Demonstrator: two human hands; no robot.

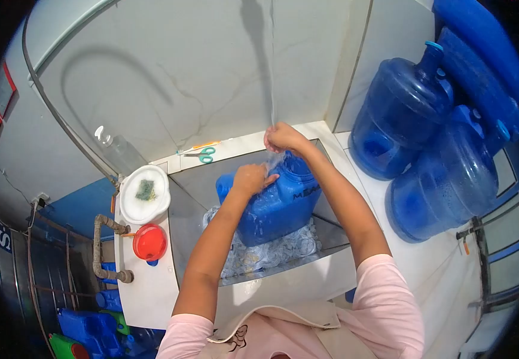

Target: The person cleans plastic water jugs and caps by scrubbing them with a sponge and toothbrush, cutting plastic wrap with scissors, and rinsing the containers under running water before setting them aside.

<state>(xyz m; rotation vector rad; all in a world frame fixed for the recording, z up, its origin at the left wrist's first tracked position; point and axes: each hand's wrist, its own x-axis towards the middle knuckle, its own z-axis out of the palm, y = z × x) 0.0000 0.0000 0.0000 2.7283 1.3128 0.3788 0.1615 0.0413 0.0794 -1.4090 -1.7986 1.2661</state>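
Note:
A blue plastic jug [277, 209] with a wide round mouth and black lettering stands in the grey sink [191, 209]. My left hand [251, 179] is closed over the top of the jug by its handle, thumb out towards the mouth. Above the mouth, my right hand [283, 137] has its fingers curled at the lower end of a thin clear strand [273, 90], either running water or a hose; I cannot tell which. Water splashes between the two hands. Beneath the jug lies a heap of pale bluish pieces [271, 254], too jumbled to name.
Left of the sink are a white basin [159, 212] with a green scouring pad [146, 190], a red bowl [150, 242] and a clear pump bottle [119, 152]. Green-handled scissors [205, 155] lie on the back ledge. Large blue water bottles [391, 113] stand at right.

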